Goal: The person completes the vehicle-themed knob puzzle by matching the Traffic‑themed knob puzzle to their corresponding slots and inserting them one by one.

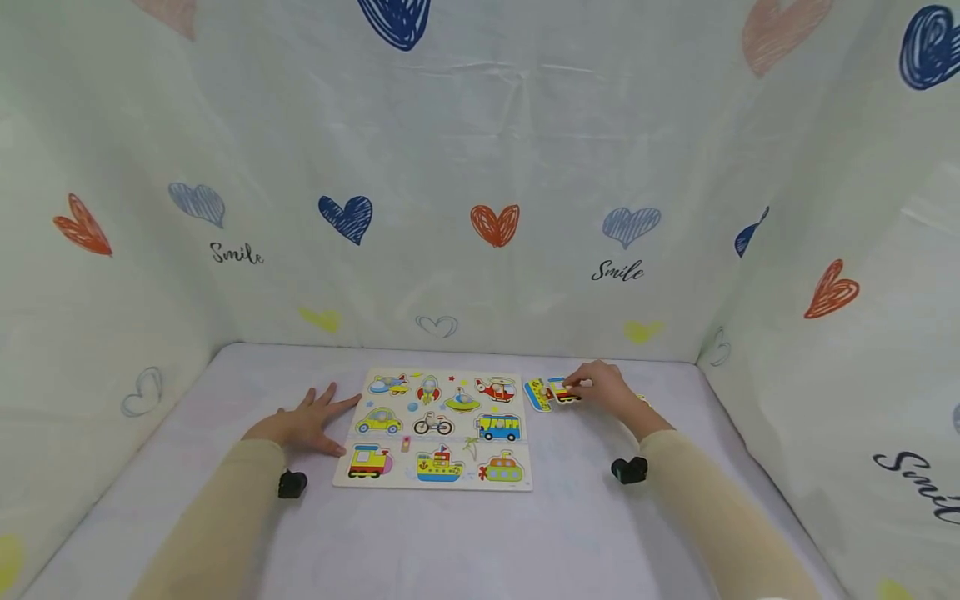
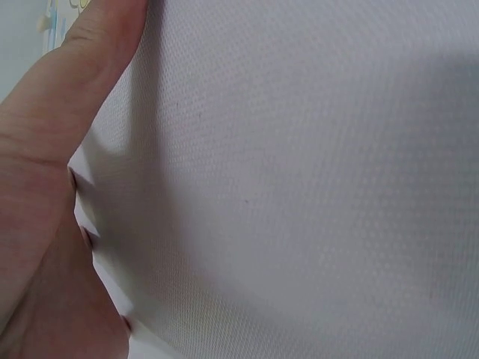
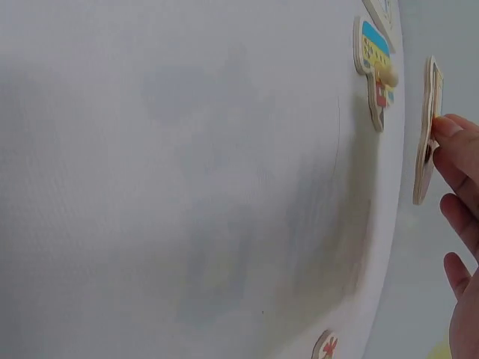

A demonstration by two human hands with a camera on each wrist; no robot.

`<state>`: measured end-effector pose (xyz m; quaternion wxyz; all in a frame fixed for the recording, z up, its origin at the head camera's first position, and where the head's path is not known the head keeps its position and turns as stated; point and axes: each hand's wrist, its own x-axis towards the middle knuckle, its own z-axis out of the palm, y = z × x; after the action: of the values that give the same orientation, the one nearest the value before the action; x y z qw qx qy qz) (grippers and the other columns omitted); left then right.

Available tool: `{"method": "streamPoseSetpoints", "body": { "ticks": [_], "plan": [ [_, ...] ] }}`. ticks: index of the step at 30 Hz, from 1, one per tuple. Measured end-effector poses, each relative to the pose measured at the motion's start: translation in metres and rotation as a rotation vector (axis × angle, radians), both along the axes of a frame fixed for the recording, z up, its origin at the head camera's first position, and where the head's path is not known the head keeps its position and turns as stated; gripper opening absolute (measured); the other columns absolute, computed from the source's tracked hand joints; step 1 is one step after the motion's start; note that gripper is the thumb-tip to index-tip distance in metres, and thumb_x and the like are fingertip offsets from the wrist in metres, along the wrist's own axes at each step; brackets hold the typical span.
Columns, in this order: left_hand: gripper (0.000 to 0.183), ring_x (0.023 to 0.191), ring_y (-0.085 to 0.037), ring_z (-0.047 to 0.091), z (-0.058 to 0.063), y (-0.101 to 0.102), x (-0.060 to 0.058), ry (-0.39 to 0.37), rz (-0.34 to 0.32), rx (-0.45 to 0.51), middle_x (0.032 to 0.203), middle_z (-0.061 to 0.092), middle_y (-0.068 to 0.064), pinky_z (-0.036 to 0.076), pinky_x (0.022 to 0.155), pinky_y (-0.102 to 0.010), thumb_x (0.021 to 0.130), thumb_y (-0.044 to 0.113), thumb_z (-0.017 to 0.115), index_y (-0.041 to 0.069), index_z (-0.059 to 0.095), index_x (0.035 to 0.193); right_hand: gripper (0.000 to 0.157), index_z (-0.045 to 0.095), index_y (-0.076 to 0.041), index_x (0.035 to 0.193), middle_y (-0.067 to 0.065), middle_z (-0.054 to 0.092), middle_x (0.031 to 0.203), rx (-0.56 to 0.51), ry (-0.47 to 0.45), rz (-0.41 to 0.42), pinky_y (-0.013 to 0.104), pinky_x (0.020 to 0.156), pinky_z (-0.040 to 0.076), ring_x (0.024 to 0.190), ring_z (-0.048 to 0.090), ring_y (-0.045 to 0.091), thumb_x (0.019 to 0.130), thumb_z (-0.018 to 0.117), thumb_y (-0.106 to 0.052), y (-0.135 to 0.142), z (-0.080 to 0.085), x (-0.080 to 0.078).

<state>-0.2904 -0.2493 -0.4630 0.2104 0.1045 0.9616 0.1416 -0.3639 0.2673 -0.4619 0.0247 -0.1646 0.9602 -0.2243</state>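
Note:
A flat wooden puzzle board (image 1: 399,478) with colourful vehicle pictures lies on the white table. My left hand (image 1: 303,423) rests at its left side with fingers spread, the thumb and a fingertip by the board's edge; in the left wrist view this hand (image 2: 45,179) shows only partly. My right hand (image 1: 600,387) pinches a wooden train puzzle piece (image 1: 558,388) between thumb and fingers, right of the board. In the right wrist view the piece (image 3: 424,142) is seen edge-on, held above the table. Beside it on the table lies a ship puzzle piece (image 1: 536,395) with a peg (image 3: 386,74).
Another small piece (image 1: 643,400) lies behind the right wrist, mostly hidden; in the right wrist view a piece with a red print (image 3: 328,345) shows at the bottom. A white sheet (image 1: 420,283) printed with hearts hangs behind and beside the table (image 1: 450,542).

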Motion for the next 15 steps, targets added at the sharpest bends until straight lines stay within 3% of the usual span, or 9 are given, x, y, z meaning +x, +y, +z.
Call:
{"method": "streamPoseSetpoints", "body": {
  "ticks": [7,15],
  "plan": [
    [0.101,0.136,-0.062,-0.001,0.002,-0.001,0.003,0.001,0.007,0.0,0.155,0.005,-0.034,0.008,0.093,-0.084,0.073,0.045,0.082,0.013,0.03,0.152,0.011,0.079,-0.016,0.097,-0.006,0.071,0.092,-0.007,0.048,0.086,0.047,0.084,0.036,0.095,0.058,0.023,0.087,0.074,-0.016,-0.015,-0.005,0.003],
    [0.101,0.137,-0.061,0.0,-0.004,-0.003,-0.001,0.012,-0.001,-0.004,0.155,0.005,-0.033,0.008,0.092,-0.085,0.072,0.047,0.082,0.015,0.03,0.153,0.011,0.079,-0.017,0.098,-0.008,0.07,0.091,-0.029,0.041,0.133,0.048,0.087,0.038,0.097,0.058,0.023,0.088,0.074,-0.017,-0.032,-0.005,0.011]
  ]
}}
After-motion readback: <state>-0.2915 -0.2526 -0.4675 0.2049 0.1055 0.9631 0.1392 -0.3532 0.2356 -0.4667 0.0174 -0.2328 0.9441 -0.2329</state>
